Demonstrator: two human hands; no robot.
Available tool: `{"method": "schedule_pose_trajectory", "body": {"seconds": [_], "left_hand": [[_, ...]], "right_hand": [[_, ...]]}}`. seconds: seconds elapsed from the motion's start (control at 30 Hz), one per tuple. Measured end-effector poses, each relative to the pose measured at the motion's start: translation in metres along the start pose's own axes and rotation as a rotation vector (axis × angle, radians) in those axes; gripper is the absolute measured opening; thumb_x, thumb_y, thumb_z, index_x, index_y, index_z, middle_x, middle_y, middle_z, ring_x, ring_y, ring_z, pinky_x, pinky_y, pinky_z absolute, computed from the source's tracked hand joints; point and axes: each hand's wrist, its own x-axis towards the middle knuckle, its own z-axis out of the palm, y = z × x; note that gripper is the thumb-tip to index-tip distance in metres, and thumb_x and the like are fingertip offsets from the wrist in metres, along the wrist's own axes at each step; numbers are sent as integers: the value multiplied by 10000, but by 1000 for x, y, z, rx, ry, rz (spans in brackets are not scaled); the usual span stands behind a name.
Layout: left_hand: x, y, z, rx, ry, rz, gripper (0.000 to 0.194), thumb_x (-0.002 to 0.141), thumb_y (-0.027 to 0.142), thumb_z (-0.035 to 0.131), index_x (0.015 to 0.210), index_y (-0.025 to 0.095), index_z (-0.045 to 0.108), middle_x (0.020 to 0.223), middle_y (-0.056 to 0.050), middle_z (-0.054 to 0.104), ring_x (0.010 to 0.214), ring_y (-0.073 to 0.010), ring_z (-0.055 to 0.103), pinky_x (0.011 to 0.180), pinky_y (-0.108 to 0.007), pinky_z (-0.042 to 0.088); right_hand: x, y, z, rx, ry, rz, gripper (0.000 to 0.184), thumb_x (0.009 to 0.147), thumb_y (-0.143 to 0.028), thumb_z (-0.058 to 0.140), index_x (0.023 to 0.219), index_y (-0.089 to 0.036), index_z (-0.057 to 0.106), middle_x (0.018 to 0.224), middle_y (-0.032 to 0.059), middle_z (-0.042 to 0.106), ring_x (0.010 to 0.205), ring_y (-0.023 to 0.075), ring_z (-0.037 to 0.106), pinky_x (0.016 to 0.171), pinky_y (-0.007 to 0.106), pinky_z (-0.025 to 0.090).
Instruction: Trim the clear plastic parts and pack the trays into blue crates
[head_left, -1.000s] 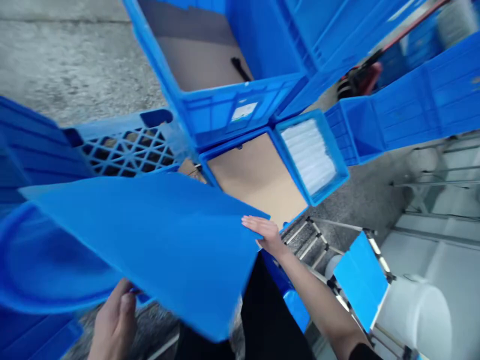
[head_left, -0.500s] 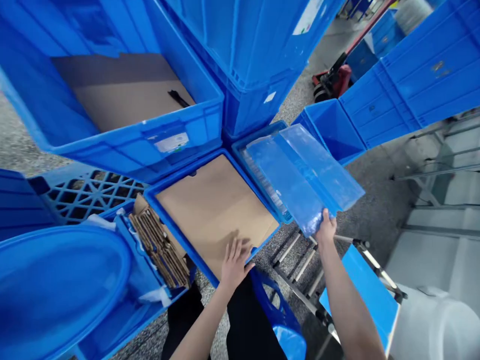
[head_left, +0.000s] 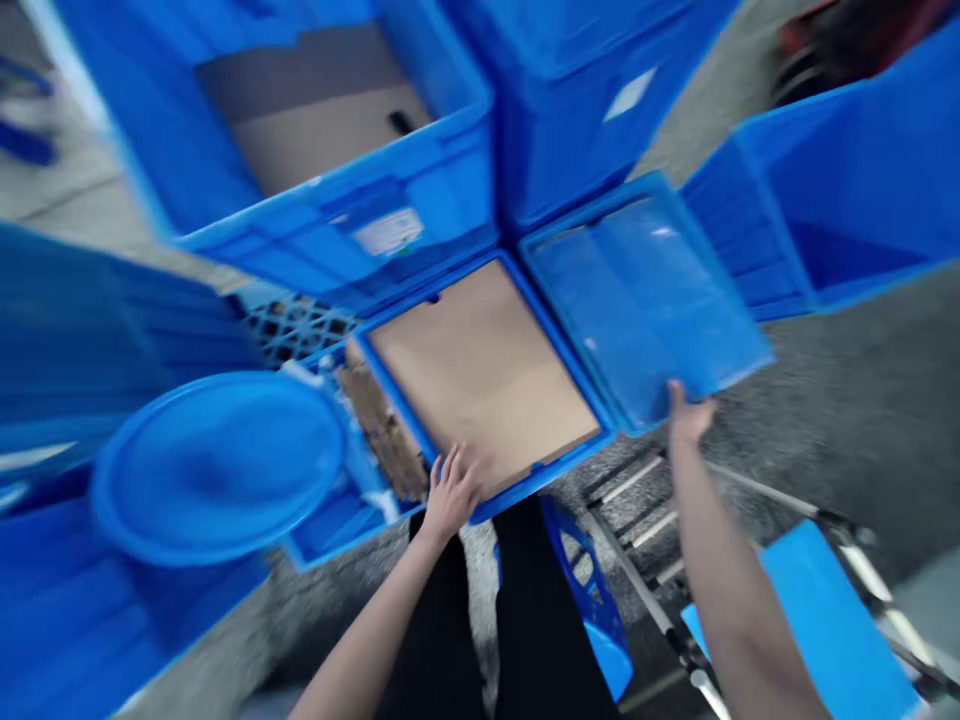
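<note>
Since the head view is motion-blurred, edges are soft, but the layout reads OK. Centre of frame: a shallow blue tray (head_left: 540,478) with a brown cardboard sheet (head_left: 484,370) lying flat inside. My left hand (head_left: 452,492) is at the tray's lower rim, open with fingers spread, resting on the rim and card edge, nothing gripped. Just right of it, a translucent blue plastic cover (head_left: 645,310) lies over a second shallow blue tray (head_left: 600,205). My right hand (head_left: 688,415) is at the cover's lower edge, fingers touching it; can't tell if it's pinching or only resting.

Handling notes: keep the left palm flat and light so the card doesn't slide. Keep the right fingers on the edge, with the cover square to the rim, so no corner catches.

Around that: a large blue crate (head_left: 337,225) upper left with cardboard in its base, and an open blue crate (head_left: 847,200) upper right. A round blue lid (head_left: 217,465) sits left of centre, beside folded cardboard strips (head_left: 382,430). A metal rack (head_left: 637,520) stands lower right on a grey concrete floor (head_left: 847,430).
</note>
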Motion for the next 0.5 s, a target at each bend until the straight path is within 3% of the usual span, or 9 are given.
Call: {"method": "schedule_pose_trajectory", "body": {"seconds": [0.07,0.1,0.13,0.17,0.23,0.3,0.4,0.5], "left_hand": [[-17,-31,-19,43,134,-232,570,1038,387,596,1602,302,576,1805,-125,342,1689,-339,304,1379,-557,258],[-27,-51,-28,71,198,-352,603,1065,385,544,1648,242,500,1819,-179,275,1700,-365,265,1364,-600,266],[-37,-72,-36,89,252,-460,629,1081,386,510,1673,189,434,1814,-233,241,1698,-395,252,1342,-641,284],[-46,-94,-42,94,290,-548,647,1086,388,501,1678,151,392,1789,-278,258,1681,-421,280,1314,-664,319],[-59,-133,-48,64,309,-649,673,1078,409,538,1658,113,368,1698,-319,384,1612,-434,406,1256,-635,418],[-62,-165,-45,-3,282,-677,712,1053,455,612,1629,105,383,1598,-307,498,1528,-410,521,1200,-550,499],[-55,-199,-34,-101,244,-692,800,1002,523,712,1613,123,384,1567,-297,518,1496,-390,557,1162,-489,529],[-53,-225,-28,-179,206,-675,819,966,552,767,1594,162,414,1580,-267,528,1498,-364,557,1161,-456,527]], "right_hand": [[-24,-10,-6,-91,24,-23,538,1027,-435,743,1485,-178,625,1668,206,459,1551,430,406,1241,712,381],[-43,-14,-4,-118,2,-47,613,987,-444,785,1516,-198,599,1694,214,414,1604,432,325,1296,752,239],[-69,-18,0,-127,-47,-90,633,969,-461,796,1512,-197,603,1690,252,395,1632,431,275,1315,759,142],[-102,-20,6,-120,-120,-142,588,972,-488,781,1475,-221,636,1672,272,409,1642,415,268,1327,724,116],[-187,-24,21,-72,-323,-267,481,1005,-559,708,1381,-259,694,1635,235,491,1619,393,348,1319,703,196],[-287,-26,44,-13,-567,-384,473,1031,-568,684,1345,-214,699,1532,173,613,1522,381,486,1282,708,327],[-427,-22,90,29,-899,-485,334,1083,-492,670,1251,-211,736,1354,121,719,1301,283,662,1160,549,532],[-527,-14,137,7,-1092,-494,328,1096,-433,677,1295,-176,717,1314,110,727,1212,265,710,1062,502,602]]}}
